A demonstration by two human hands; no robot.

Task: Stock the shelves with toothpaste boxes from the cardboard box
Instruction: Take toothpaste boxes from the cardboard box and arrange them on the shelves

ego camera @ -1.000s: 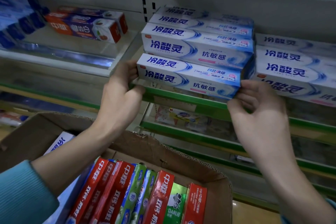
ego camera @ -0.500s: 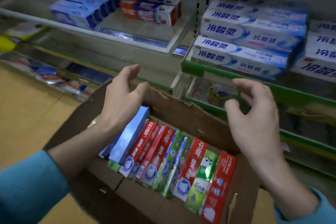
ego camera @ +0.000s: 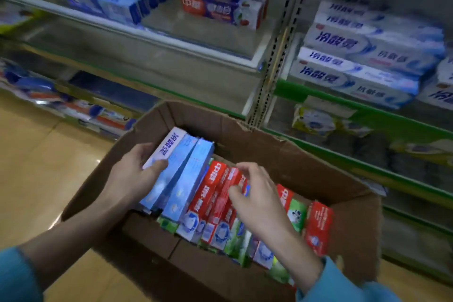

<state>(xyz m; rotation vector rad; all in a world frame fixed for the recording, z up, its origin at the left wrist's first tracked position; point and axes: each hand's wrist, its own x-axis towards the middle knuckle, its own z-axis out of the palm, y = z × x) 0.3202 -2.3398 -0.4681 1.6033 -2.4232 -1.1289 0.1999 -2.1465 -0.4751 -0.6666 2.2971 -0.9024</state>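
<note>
The cardboard box [ego camera: 282, 154] sits in the lower middle of the frame, in front of the shelves [ego camera: 171, 39]. Inside it the toothpaste boxes stand close together in a row. Their long axes run from the lower edge of the frame up toward the shelves, leaning a little to the right.

The left hand [ego camera: 130, 179] is at the left end of the row. Its grip holds the pale blue boxes [ego camera: 176, 174], with the thumb on the printed face and the fingers behind them. The right hand [ego camera: 257, 193] is over the middle of the row. Its fingers curl down and pinch the top edges of the red boxes [ego camera: 215, 191]; how firm this grip is, I cannot tell.

The blue boxes are nearer to the left hand, and they look already raised a little above the others. I judge that they must be lifted up along their long axis.
</note>
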